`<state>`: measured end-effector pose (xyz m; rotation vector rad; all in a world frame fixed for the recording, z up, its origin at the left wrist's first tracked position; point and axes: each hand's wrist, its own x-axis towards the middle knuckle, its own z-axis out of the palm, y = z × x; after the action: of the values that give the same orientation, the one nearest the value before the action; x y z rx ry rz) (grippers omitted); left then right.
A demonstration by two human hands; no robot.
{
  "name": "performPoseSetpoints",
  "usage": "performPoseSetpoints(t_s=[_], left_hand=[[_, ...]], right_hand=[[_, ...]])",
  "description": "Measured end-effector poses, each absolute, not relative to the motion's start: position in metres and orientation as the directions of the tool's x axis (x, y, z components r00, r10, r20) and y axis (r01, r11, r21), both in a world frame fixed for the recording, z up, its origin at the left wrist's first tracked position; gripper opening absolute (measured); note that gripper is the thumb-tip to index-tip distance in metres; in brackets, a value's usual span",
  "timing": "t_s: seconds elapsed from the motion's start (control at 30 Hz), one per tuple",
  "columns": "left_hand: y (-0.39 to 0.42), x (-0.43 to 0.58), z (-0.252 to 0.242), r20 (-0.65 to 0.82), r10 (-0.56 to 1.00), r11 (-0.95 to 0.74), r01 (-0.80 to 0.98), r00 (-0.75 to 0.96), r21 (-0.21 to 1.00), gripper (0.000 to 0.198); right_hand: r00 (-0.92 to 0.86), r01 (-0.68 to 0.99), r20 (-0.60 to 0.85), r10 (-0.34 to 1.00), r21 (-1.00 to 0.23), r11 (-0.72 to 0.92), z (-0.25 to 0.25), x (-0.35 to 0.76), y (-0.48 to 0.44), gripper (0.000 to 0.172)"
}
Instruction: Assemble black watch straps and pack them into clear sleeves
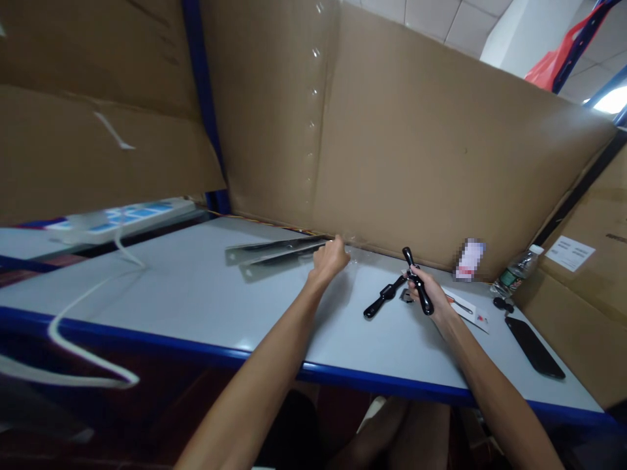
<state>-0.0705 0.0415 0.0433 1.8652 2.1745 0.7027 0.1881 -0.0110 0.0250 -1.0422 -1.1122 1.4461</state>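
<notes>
My left hand (332, 256) is closed at the end of some flat, dark packages in clear plastic (264, 262), near the back of the grey table; what its fingers grip is hard to make out. My right hand (427, 292) is closed on a glossy black tool with two handles (418, 287), held tilted over the table. Just left of it a second black tool (386, 296) lies on the tabletop. A small dark part (406, 296) is partly hidden beside my right fingers.
Right of my right hand are a white card (477, 318), a black phone (533, 347), small black round pieces (503, 304) and a plastic bottle (520, 269). Cardboard (401, 143) walls the back. A white cable (78, 352) hangs over the left front edge.
</notes>
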Motion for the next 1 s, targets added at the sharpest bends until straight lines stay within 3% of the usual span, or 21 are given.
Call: performPoseSetpoints(t_s=[0.13,0.23,0.37,0.43,0.53,0.67,0.73,0.83,0.9,1.0], left_hand=[[0.034,-0.066,0.045,0.233,0.954,0.085,0.916,-0.188,0.393,0.044],[0.028,-0.061,0.05,0.367,0.907,0.066,0.929,-0.208,0.365,0.039],[0.019,-0.048,0.06,0.589,0.782,-0.104,0.889,-0.204,0.445,0.037],[0.014,-0.033,0.062,0.616,0.774,-0.265,0.808,-0.147,0.527,0.033],[0.004,-0.004,0.058,0.529,0.848,-0.445,0.583,0.031,0.68,0.024],[-0.017,0.034,0.046,0.393,0.892,-0.451,0.399,0.223,0.799,0.022],[-0.027,0.044,0.042,0.268,0.912,-0.364,0.308,0.311,0.879,0.027],[-0.036,0.049,0.041,-0.004,0.824,-0.084,0.128,0.566,0.988,0.034],[-0.038,0.049,0.04,-0.064,0.758,0.07,0.017,0.649,0.997,0.038],[-0.038,0.049,0.039,-0.047,0.762,0.179,-0.14,0.646,0.974,0.044]], right_hand=[[-0.114,-0.186,-0.056,0.992,-0.98,-0.076,0.027,0.187,-0.013,0.034],[-0.073,-0.191,-0.051,0.996,-0.98,-0.064,0.029,0.186,-0.014,0.034],[0.03,-0.198,-0.022,0.999,-0.98,-0.016,0.028,0.185,-0.013,0.035],[0.101,-0.182,0.027,0.994,-0.982,0.046,0.027,0.185,-0.013,0.036],[0.185,-0.17,0.104,0.977,-0.976,0.136,0.027,0.184,-0.014,0.04],[0.246,-0.197,0.171,0.954,-0.955,0.222,0.032,0.183,-0.016,0.045],[0.239,-0.18,0.206,0.949,-0.951,0.251,0.035,0.183,-0.018,0.044],[0.182,-0.096,0.238,0.954,-0.961,0.258,0.039,0.181,-0.022,0.043],[0.156,-0.044,0.238,0.959,-0.968,0.247,0.039,0.18,-0.023,0.044],[0.146,-0.019,0.229,0.963,-0.972,0.234,0.035,0.18,-0.022,0.046]])
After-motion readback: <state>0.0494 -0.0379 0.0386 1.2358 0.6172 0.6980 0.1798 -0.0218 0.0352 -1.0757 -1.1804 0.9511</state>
